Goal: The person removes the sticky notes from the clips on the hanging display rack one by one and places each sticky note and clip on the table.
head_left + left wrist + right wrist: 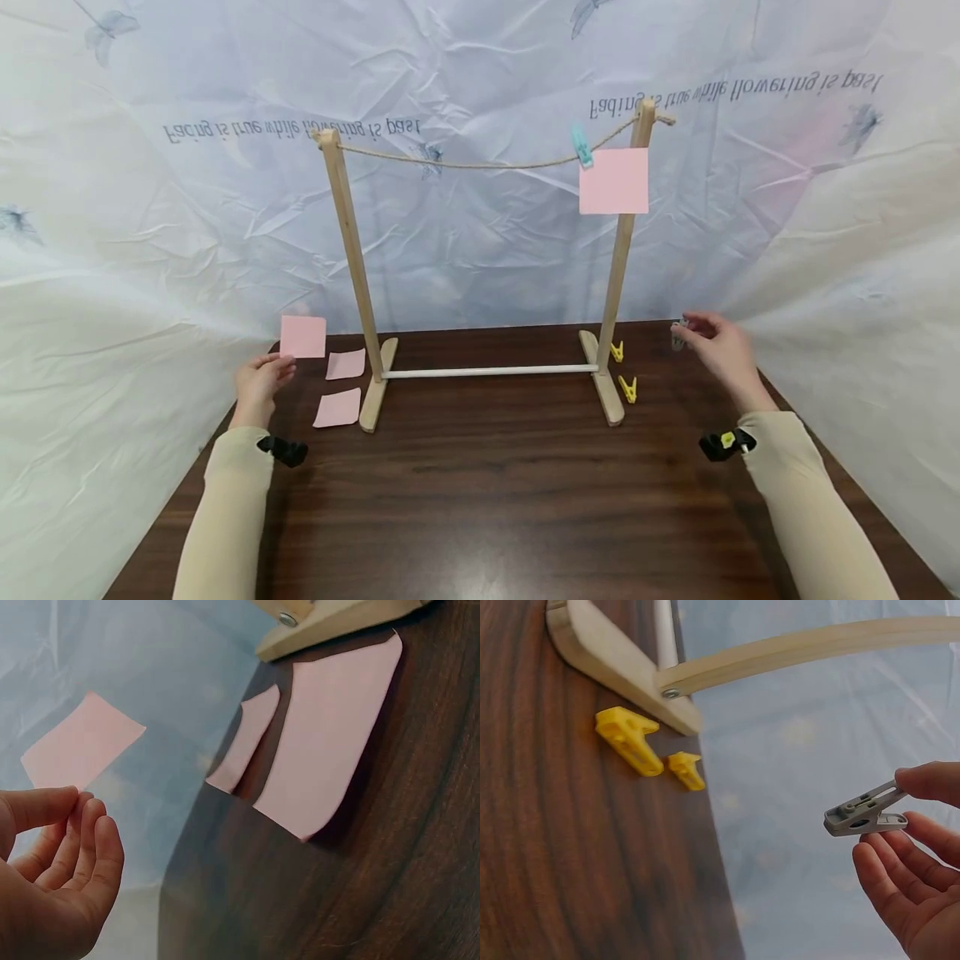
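Note:
My left hand (258, 385) pinches a pink sticky note (303, 337) by its lower edge, thumb against fingertips, raised at the table's left side. Two more pink notes (330, 739) with curled edges lie on the table beside it. On the right, my right hand (722, 354) holds a grey clothespin (864, 810) between thumb and fingers, gripping the handle end. Two yellow clothespins (628, 389) lie near the right foot of a wooden stand. A pink note (613, 182) hangs from the stand's rope (480, 166), held by a light blue clothespin (582, 147).
The wooden stand has two posts (351, 258), wooden feet (378, 387) and a white crossbar (487, 371) low between them. It stands near the back edge of the dark wooden table (480, 483). A pale printed sheet (480, 250) hangs behind and around the table.

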### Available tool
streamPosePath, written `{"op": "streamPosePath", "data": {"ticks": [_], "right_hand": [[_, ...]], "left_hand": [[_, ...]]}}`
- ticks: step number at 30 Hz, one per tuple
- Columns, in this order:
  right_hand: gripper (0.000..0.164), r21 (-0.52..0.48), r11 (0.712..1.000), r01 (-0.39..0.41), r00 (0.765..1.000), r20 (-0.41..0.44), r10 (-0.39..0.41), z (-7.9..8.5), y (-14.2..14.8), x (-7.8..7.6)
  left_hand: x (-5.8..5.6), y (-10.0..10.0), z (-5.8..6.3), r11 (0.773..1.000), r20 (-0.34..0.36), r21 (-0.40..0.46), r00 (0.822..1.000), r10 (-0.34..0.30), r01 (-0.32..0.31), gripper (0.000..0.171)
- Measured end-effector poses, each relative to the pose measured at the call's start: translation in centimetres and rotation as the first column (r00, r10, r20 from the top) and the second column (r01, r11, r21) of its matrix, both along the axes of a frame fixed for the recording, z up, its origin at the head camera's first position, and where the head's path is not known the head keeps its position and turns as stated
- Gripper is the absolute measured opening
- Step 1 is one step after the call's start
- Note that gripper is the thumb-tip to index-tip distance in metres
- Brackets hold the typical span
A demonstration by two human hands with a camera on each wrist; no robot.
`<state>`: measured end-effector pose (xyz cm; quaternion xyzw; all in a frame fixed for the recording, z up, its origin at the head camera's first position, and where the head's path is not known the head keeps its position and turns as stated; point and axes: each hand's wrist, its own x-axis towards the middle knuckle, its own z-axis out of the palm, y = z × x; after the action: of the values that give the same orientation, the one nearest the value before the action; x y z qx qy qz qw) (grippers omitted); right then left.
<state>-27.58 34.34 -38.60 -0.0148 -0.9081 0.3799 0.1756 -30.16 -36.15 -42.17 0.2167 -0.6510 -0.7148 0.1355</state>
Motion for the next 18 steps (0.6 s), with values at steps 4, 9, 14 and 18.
{"op": "streamPosePath", "data": {"ticks": [4,9,14,18], "right_hand": [[0.061,0.012,1.0,-0.012,1.0,0.026,0.011,-0.9,0.4,-0.4],[0.064,0.025,1.0,0.002,0.997,0.08,-0.004,-2.1,0.7,-0.8],[0.066,0.047,0.999,-0.022,0.992,0.124,0.016,-3.3,0.9,-1.0],[0.066,0.055,0.997,-0.049,0.986,0.163,0.039,-4.1,0.9,-1.0]], "left_hand": [[-0.6,-0.1,-1.1,1.0,0.032,-0.017,0.999,-0.005,0.006,0.031],[-1.3,-0.3,-2.3,1.0,0.086,-0.017,0.996,0.008,-0.006,0.036],[-1.6,-0.5,-2.9,1.0,0.123,-0.001,0.992,0.009,-0.009,0.042],[-1.3,-1.0,-3.3,1.0,0.149,0.014,0.989,0.016,-0.018,0.044]]}}
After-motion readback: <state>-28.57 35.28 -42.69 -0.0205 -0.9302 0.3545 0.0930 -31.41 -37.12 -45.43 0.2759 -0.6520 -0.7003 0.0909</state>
